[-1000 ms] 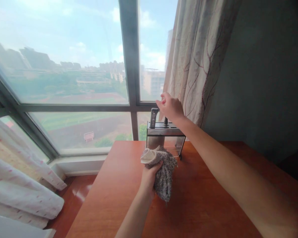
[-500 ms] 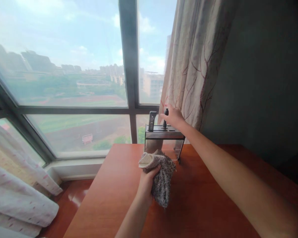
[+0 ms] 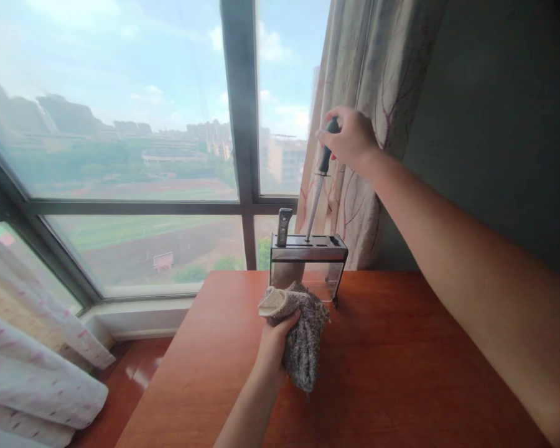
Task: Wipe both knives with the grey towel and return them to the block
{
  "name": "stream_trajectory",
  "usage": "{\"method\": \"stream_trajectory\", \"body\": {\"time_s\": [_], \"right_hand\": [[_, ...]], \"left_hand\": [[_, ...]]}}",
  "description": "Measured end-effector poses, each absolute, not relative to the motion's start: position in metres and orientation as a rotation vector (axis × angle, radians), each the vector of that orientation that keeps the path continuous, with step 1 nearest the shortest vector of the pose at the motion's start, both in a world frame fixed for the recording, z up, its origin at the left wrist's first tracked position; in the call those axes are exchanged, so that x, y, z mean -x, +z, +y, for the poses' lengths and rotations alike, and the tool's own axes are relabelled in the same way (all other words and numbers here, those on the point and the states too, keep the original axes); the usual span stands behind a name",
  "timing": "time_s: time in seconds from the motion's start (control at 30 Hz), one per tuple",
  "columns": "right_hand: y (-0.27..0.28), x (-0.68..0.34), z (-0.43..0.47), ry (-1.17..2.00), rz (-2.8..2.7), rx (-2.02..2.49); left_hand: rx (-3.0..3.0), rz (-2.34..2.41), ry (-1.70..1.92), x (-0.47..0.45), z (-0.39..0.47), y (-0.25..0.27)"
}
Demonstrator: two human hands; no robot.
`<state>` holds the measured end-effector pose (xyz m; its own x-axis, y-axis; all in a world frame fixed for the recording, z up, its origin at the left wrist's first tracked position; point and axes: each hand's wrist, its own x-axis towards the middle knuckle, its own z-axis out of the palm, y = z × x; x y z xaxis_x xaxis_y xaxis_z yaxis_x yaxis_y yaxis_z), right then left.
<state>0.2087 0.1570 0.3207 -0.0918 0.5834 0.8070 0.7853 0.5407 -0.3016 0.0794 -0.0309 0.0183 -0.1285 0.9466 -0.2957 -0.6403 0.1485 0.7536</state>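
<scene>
My right hand (image 3: 352,138) is closed around the black handle of a honing steel (image 3: 316,202). The steel's thin grey rod slants down, its lower end still inside a slot of the knife block (image 3: 308,252). That block has a metal top, clear sides and several slots. A knife (image 3: 284,227) with a dark, riveted handle stands in its left slot. In front of the block, my left hand (image 3: 282,336) grips a bunched grey, fuzzy cloth (image 3: 303,348) with a pale underside, held over the table.
The knife block stands at the far edge of a reddish-brown wooden table (image 3: 191,373). Behind it are a framed window (image 3: 245,137) and a patterned curtain (image 3: 378,81). Another curtain (image 3: 28,354) hangs at the lower left, by the window sill.
My right hand has taken hold of the honing steel and risen, drawing most of its rod up out of the block. My left hand and the cloth have barely moved.
</scene>
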Motion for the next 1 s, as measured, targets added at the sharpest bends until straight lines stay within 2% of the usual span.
{"method": "stream_trajectory", "body": {"time_s": [0.17,0.33,0.5,0.77,0.9,1.0], "right_hand": [[0.358,-0.225,0.134,-0.21,-1.704,0.938],[0.333,-0.252,0.087,-0.123,-1.629,0.858],[0.259,-0.279,0.031,0.151,-1.422,0.826],[0.121,-0.298,-0.029,0.719,-0.987,1.05],[0.056,-0.305,-0.04,1.025,-0.989,1.18],[0.013,-0.308,-0.042,1.244,-1.199,1.224]], "left_hand": [[-0.35,0.918,1.371,-0.077,-0.03,0.015],[-0.177,0.808,1.269,-0.073,-0.027,0.014],[-0.084,0.642,1.323,-0.068,-0.028,0.019],[-0.086,0.497,1.453,-0.061,-0.028,0.021],[-0.073,0.502,1.581,-0.054,-0.025,0.021],[-0.054,0.472,1.627,-0.051,-0.025,0.023]]}}
